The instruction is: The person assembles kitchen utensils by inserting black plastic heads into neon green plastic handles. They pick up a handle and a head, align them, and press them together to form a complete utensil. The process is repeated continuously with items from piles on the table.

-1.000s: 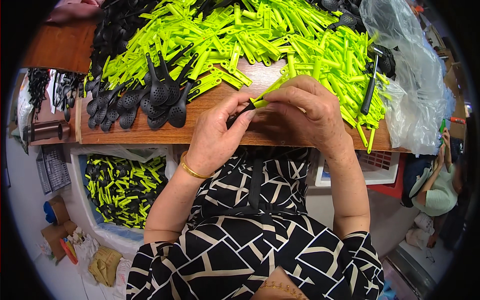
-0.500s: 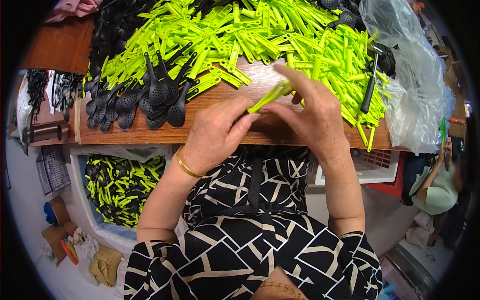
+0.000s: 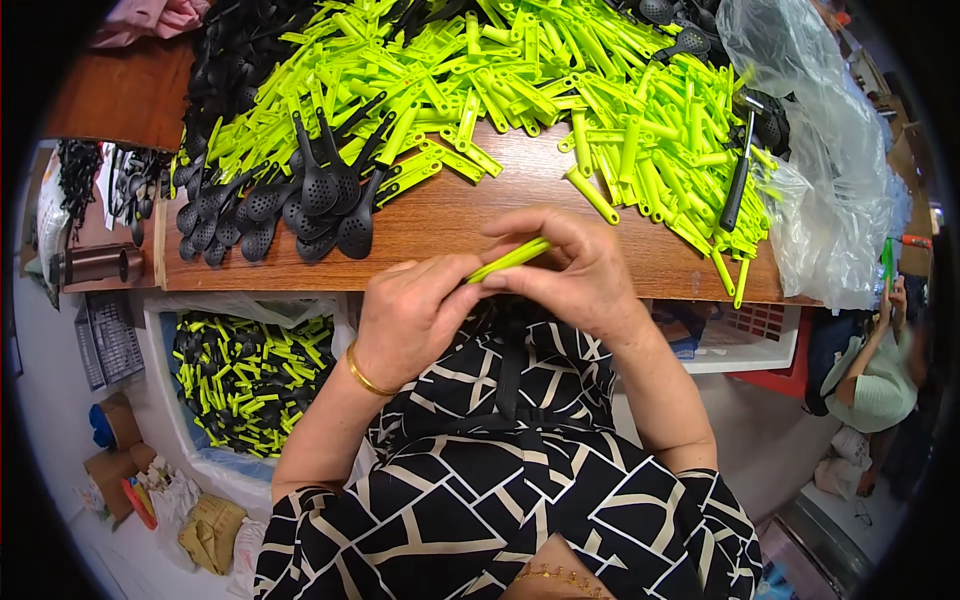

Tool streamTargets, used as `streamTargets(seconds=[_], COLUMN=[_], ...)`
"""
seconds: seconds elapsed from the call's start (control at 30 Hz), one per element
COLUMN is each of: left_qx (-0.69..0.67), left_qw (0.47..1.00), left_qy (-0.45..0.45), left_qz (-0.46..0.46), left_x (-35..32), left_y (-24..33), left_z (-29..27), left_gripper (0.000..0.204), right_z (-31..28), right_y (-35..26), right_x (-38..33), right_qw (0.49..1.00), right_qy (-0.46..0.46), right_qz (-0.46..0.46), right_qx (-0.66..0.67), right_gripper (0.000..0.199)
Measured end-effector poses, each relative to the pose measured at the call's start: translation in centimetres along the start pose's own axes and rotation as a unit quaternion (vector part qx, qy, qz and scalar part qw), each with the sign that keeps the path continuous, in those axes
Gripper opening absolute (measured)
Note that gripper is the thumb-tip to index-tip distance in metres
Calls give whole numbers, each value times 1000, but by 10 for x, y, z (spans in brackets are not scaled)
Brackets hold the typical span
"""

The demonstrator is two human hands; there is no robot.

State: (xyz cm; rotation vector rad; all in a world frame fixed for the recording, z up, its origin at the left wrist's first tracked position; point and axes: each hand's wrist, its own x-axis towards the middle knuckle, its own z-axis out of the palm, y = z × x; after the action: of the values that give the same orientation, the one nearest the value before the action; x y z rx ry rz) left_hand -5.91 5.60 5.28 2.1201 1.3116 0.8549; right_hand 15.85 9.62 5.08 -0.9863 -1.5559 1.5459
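Observation:
Over the table's front edge, a lime-green plastic handle (image 3: 512, 261) is held between both my hands, tilted up to the right. My left hand (image 3: 412, 312) pinches its lower end with thumb and fingers; a gold bangle circles that wrist. On its other end my right hand (image 3: 575, 270) is closed, thumb below and fingers curled over the top. Whether a black part sits inside the handle is hidden by my fingers. Left of my hands lie several black slotted spoons (image 3: 318, 190). A single loose handle (image 3: 592, 195) rests just beyond my right hand.
A big heap of lime-green handles (image 3: 480, 75) covers the back of the wooden table (image 3: 430, 225). A black-handled hammer (image 3: 738, 180) lies at right beside clear plastic sheeting (image 3: 830, 150). Below left stands a lined bin (image 3: 250, 390) of green-and-black pieces. Another person (image 3: 870, 370) is far right.
Both hands have come closer to me, and my right hand has lowered and closed round the handle's end. The loose handle beyond it now shows.

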Motion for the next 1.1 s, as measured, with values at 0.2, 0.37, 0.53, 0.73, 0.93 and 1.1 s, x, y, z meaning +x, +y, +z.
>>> streamTargets(seconds=[0.2, 0.37, 0.53, 0.73, 0.93, 1.1], left_qx=[31, 77, 195, 77, -85, 137], left_qw=[997, 956, 833, 748, 845, 960], left_qy=[48, 146, 44, -33, 459, 246], left_qz=[-54, -241, -516, -658, -262, -10], left_x=[-59, -195, -371, -431, -178, -21], left_y=[-12, -103, -229, -278, -167, -68], left_z=[-17, -16, 43, 85, -51, -72], left_gripper=[14, 11, 26, 46, 16, 11], right_z=[14, -24, -21, -16, -36, -22], right_y=[0, 7, 26, 10, 12, 3], right_x=[7, 60, 85, 74, 58, 57], right_qw=[990, 868, 856, 819, 764, 799], right_qy=[-136, 71, 25, 17, 58, 51], right_qz=[-1, -272, -244, -216, -170, -212], right_qx=[-41, -408, -454, -531, -620, -561], right_gripper=[48, 19, 21, 8, 20, 36])
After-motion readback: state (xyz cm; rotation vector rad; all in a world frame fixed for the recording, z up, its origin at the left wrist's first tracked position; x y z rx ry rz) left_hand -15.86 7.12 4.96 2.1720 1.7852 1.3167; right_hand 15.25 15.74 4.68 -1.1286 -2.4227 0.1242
